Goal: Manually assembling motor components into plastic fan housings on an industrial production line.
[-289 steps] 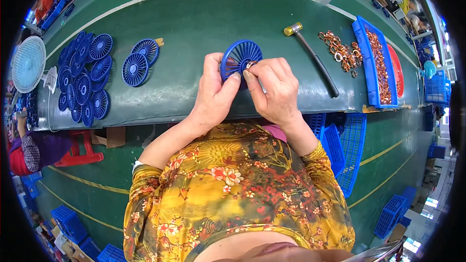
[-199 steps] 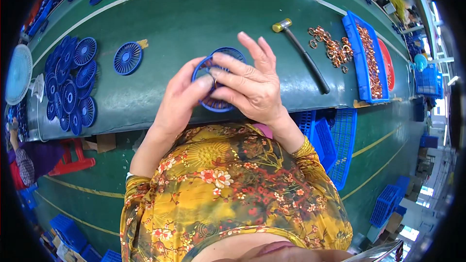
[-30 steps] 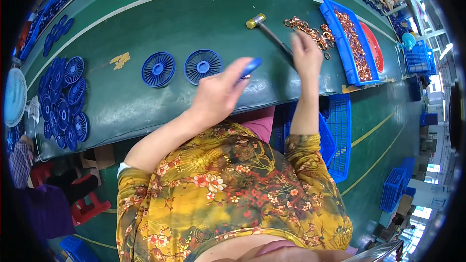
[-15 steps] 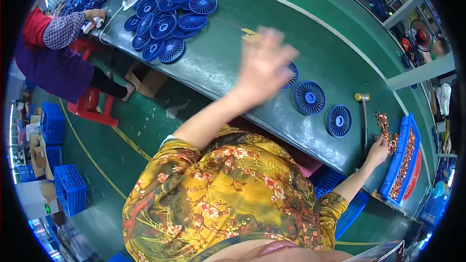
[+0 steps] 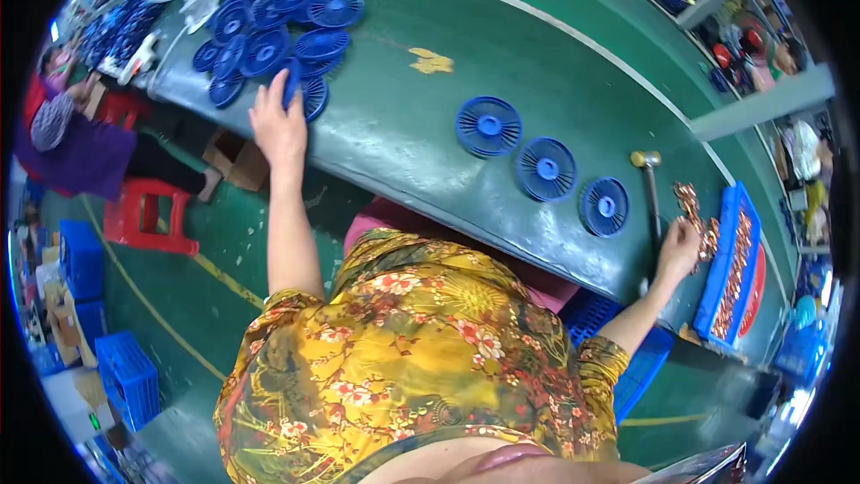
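Left hand: (image 5: 279, 133) at near edge of disc pile, thumb and fingers parted around one tilted blue disc; can't tell if actually pinched.
Right hand: (image 5: 678, 251) fingertips drawn together at the loose copper rings (image 5: 707, 242); can't tell if one's gripped.
Disc pile: (image 5: 266, 52) blue spoked discs, overlapping, left part of tabletop (image 5: 376, 116); heaped probably to keep stock together within left reach.
Disc row: three, lying flat side by side, first disc (image 5: 488, 126), middle disc (image 5: 546, 168), last disc (image 5: 606, 207); likely set out singly so each is easy to get at.
Hammer: (image 5: 645, 159) between last disc and rings, untouched; probably parked there for right-hand access.
Blue tray: (image 5: 719, 260) more copper pieces inside, just right of loose rings; likely bulk supply, small batch outside for easier picking.
Red container: (image 5: 756, 291) beyond tray, partly hidden.
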The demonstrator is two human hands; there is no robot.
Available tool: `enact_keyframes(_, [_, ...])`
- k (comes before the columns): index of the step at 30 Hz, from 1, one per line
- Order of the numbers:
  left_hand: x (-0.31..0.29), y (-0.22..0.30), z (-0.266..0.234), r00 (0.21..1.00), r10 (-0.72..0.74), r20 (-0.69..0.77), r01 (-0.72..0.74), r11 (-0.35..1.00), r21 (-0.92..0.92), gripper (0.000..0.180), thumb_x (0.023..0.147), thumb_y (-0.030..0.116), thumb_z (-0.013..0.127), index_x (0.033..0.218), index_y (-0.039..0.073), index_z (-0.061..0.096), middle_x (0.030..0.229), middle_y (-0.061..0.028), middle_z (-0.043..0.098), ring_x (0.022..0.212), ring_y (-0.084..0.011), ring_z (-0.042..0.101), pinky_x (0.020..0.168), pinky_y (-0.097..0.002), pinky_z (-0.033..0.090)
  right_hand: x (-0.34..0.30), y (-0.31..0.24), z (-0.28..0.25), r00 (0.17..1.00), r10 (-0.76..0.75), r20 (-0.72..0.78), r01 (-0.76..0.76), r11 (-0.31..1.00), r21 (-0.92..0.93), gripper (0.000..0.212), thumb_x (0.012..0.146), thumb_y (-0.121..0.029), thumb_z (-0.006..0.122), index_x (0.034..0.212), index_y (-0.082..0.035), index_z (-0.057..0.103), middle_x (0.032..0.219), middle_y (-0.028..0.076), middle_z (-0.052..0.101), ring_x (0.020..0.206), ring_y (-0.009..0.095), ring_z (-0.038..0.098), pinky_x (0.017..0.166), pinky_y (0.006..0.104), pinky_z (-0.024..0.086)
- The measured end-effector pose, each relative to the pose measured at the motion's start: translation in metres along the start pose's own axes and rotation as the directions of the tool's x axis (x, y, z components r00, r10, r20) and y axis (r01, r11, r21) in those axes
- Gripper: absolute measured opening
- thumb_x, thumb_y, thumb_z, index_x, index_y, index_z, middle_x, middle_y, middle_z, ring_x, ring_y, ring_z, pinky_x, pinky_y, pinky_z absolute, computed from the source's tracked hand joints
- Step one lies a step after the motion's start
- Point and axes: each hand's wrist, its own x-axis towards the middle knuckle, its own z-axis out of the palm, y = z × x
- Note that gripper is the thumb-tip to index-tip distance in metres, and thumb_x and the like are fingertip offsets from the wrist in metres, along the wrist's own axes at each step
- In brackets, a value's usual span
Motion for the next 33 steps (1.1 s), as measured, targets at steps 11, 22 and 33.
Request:
enact_keyframes(11, [-0.041,0.145,-0.035,0.991,-0.05,0.127,0.134,0.541,-0.83,0.021,0.09,0.008,0.064,0.109,-0.002,0.064,0.105,-0.0062,0.064,0.093,-0.0125,0.059,0.085,-0.0273,0.049,-0.044,-0.169,-0.048,0.829,-0.392,-0.4,0.547,0.718,0.431,0.019,0.072,0.002,0.075,0.087,-0.004,0.066,0.088,0.008,0.065,0.077,0.024,0.06,0.068,0.0328,0.048])
enact_keyframes(22, [-0.09,0.243,-0.045,0.627,0.462,0.628,0.627,0.18,-0.758,0.042,0.104,0.035,0.035,0.118,0.0,0.052,0.11,-0.0077,0.058,0.097,-0.0136,0.06,0.084,-0.0284,0.051,-0.06,-0.236,-0.053,0.679,-0.614,-0.403,0.728,0.496,0.473,0.022,0.065,-0.007,0.079,0.083,-0.007,0.067,0.084,0.005,0.062,0.075,0.022,0.06,0.065,0.0315,0.05])
enact_keyframes(33, [-0.096,0.246,-0.047,0.628,0.511,0.587,0.555,0.234,-0.798,0.032,0.09,0.008,0.051,0.12,0.0,0.041,0.105,-0.0067,0.052,0.097,-0.0115,0.049,0.088,-0.0278,0.042,-0.076,-0.246,-0.039,0.886,-0.441,-0.14,0.437,0.695,0.571,0.021,0.074,-0.011,0.072,0.092,-0.006,0.063,0.092,0.006,0.061,0.09,0.028,0.058,0.079,0.0393,0.045])
